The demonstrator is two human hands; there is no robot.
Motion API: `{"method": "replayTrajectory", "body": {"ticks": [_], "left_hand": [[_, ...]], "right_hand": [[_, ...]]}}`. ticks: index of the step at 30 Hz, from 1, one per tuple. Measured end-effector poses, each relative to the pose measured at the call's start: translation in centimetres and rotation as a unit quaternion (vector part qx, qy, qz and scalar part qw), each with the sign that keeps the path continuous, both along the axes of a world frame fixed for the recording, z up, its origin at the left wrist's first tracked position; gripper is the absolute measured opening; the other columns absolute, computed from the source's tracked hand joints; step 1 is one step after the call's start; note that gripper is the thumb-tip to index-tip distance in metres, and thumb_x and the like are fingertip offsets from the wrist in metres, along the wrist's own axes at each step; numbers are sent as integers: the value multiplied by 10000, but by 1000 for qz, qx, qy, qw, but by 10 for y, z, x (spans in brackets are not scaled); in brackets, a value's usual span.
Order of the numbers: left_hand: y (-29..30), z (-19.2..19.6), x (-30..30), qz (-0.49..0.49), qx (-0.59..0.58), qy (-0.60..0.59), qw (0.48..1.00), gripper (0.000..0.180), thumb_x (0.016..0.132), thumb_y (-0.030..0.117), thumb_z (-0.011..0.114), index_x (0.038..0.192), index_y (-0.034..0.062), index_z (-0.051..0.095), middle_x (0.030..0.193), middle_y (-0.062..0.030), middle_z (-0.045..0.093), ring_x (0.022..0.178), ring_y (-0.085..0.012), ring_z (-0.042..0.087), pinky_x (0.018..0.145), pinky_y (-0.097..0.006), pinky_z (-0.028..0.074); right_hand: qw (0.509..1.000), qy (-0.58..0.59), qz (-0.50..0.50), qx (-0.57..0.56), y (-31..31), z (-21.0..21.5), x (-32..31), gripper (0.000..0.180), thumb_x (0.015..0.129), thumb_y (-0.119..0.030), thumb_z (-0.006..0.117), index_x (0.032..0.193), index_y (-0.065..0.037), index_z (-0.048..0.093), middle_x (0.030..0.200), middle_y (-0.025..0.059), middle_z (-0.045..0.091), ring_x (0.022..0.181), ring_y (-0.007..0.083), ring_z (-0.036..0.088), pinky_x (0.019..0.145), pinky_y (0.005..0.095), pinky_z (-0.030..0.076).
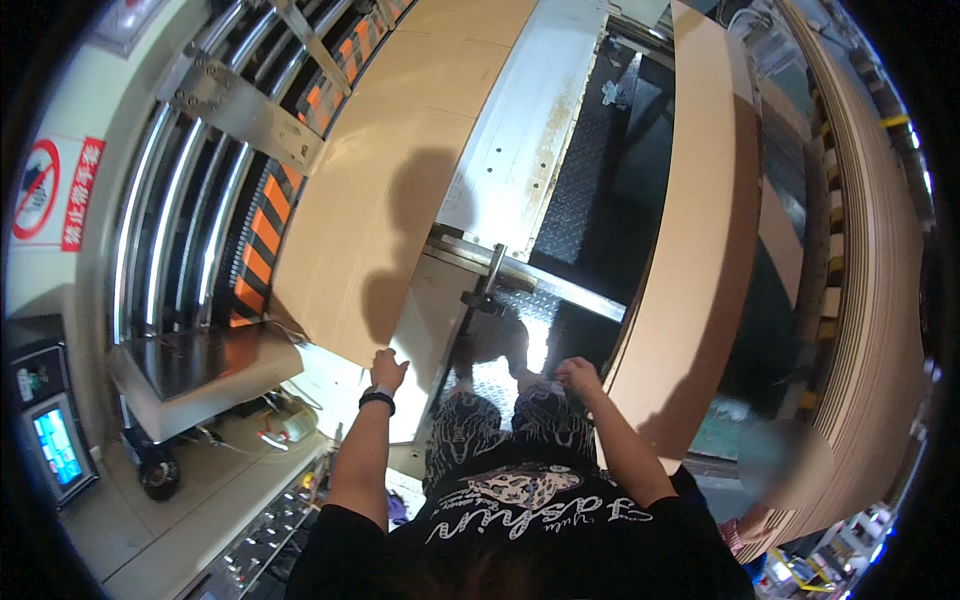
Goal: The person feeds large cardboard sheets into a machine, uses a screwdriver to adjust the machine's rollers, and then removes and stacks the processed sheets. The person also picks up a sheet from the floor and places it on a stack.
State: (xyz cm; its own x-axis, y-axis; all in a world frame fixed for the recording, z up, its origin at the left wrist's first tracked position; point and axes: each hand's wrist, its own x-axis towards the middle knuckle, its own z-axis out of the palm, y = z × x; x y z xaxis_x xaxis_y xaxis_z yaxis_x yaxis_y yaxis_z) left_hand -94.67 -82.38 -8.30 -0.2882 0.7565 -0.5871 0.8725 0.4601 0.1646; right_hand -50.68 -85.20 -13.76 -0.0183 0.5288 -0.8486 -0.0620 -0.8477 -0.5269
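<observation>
A large brown cardboard sheet (400, 190) lies flat on the machine's feed table ahead of me. My left hand (387, 370), with a black band on its wrist, grips the near edge of this sheet. A second long cardboard sheet (690, 260) stands on edge to my right, above the dark tread-plate floor (600, 190). My right hand (578, 376) is curled at that sheet's lower near corner, touching it. My patterned trousers and black shirt fill the bottom middle.
Shiny steel rollers (180, 210) and an orange-and-black striped guard (262, 240) run along the left. A control box with a lit screen (55, 445) sits at the lower left. A tall cardboard stack (870, 300) curves down the right; another person (745, 530) is partly visible below it.
</observation>
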Motion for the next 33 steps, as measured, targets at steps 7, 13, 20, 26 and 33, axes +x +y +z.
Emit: {"method": "replayTrajectory", "body": {"ticks": [7,13,20,26,33], "left_hand": [[-23,-81,-56,105,32,-35,993,506,718,249,689,1096,-11,475,1171,-211,466,1076,-380,457,876,-465,417],[-67,-108,-114,324,54,-67,942,648,803,275,617,1267,-73,328,1314,-271,342,1212,-395,350,1007,-412,315],[-66,-102,-137,559,26,-361,746,795,836,317,532,1371,-85,103,1405,-253,230,1308,-311,240,1059,-371,193],[-60,-120,-148,605,29,-431,669,715,829,400,542,1353,12,249,1383,-136,334,1260,-280,332,1021,-413,222],[-47,-104,-152,612,11,-436,660,630,860,366,517,1341,42,272,1391,-115,316,1271,-293,307,1008,-431,232]], "right_hand": [[986,54,152,50,113,30,-175,405,852,-271,555,1132,21,528,1008,116,608,877,172,582,701,290,470],[941,-166,215,201,216,-56,-331,558,841,-300,557,1254,46,411,1215,161,506,1141,258,462,960,318,347],[985,-30,81,149,255,-73,-389,566,839,-264,562,1302,-12,358,1253,122,477,1155,236,442,958,325,337],[987,16,-47,153,256,-91,-393,545,822,-290,590,1254,-1,427,1183,146,525,1084,255,494,909,346,383],[979,-12,-142,146,254,-87,-396,458,827,-286,549,1159,22,485,1091,136,557,983,228,538,834,335,421]]}}
